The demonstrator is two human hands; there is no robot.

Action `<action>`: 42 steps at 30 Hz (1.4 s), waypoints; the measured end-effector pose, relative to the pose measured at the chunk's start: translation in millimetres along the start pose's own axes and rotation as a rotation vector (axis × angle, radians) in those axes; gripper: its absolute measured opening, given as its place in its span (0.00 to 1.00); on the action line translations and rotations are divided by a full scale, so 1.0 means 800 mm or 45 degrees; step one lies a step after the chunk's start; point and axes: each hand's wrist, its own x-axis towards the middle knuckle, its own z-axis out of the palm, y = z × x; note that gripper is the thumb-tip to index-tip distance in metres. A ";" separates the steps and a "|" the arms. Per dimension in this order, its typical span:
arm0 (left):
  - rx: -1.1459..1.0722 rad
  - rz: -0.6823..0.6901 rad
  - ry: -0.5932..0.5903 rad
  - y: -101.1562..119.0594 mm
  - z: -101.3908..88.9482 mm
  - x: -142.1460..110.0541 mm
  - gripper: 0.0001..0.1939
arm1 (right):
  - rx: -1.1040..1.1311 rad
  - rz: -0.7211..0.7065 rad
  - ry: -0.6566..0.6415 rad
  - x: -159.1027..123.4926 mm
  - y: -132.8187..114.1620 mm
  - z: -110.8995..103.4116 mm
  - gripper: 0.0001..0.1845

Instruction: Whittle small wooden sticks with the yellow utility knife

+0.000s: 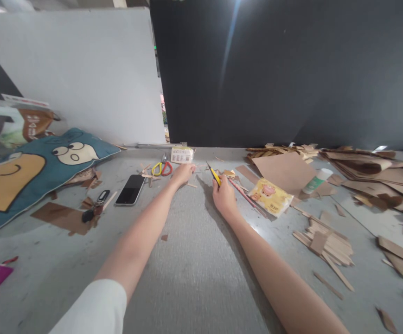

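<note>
My right hand (225,194) is closed round a yellow utility knife (216,176), its dark blade pointing away and to the left. Ahead and to the left, my left hand (183,174) pinches a thin pale stick (200,166) that reaches toward the blade; the knife and stick look apart. Just left of that hand lie scissors (162,169) with yellow and red handles, among wooden stick scraps. A white packet (182,155) stands behind the fingers. Beside my right hand rest a red patterned strip (240,190) and a yellow tissue packet (271,197).
A phone (131,190), keys (95,208) and a blue cartoon cushion (48,169) lie left. To the right are a glue stick (317,181), cardboard sheets (281,171) and a pile of wooden sticks (326,241). A dark panel (284,74) closes off the back.
</note>
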 end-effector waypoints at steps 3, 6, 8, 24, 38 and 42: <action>0.099 0.034 -0.080 0.007 0.001 0.001 0.14 | -0.083 -0.027 -0.041 0.004 -0.001 0.002 0.19; 0.174 0.052 -0.109 0.012 0.003 0.005 0.15 | -0.183 -0.053 -0.074 0.009 -0.006 0.001 0.23; 0.206 0.060 -0.113 0.014 0.005 0.008 0.17 | -0.231 -0.101 -0.074 0.012 -0.008 0.000 0.25; 0.256 0.080 -0.098 0.018 0.009 0.007 0.18 | -0.440 -0.167 -0.223 0.009 -0.019 0.002 0.29; 0.236 0.085 -0.051 0.017 0.016 0.004 0.17 | -0.430 -0.162 -0.205 0.018 -0.027 0.010 0.28; 0.249 0.016 -0.029 0.024 0.019 0.008 0.16 | -0.420 -0.158 -0.193 0.010 -0.030 0.009 0.28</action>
